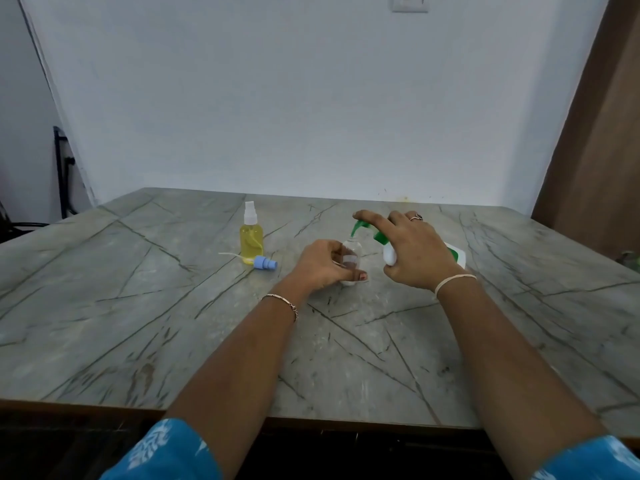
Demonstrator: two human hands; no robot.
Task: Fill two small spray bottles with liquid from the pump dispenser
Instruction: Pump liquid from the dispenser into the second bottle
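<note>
Head view: the left grip point(325, 263) curls round the small clear bottle point(353, 251), just left of the pump dispenser point(389, 256), under its green spout point(356, 229). The right grip point(415, 251) wraps the dispenser, one finger on top. The bottle looks light and tippy; hold its middle.

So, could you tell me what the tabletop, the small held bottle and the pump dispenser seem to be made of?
The tabletop looks like polished stone, or a stone-look laminate: grey-green, dark veins, soft sheen. The small bottle seems clear plastic, possibly glass: its wall is see-through. The pump dispenser looks like opaque white plastic with a glossy green pump head.
</note>
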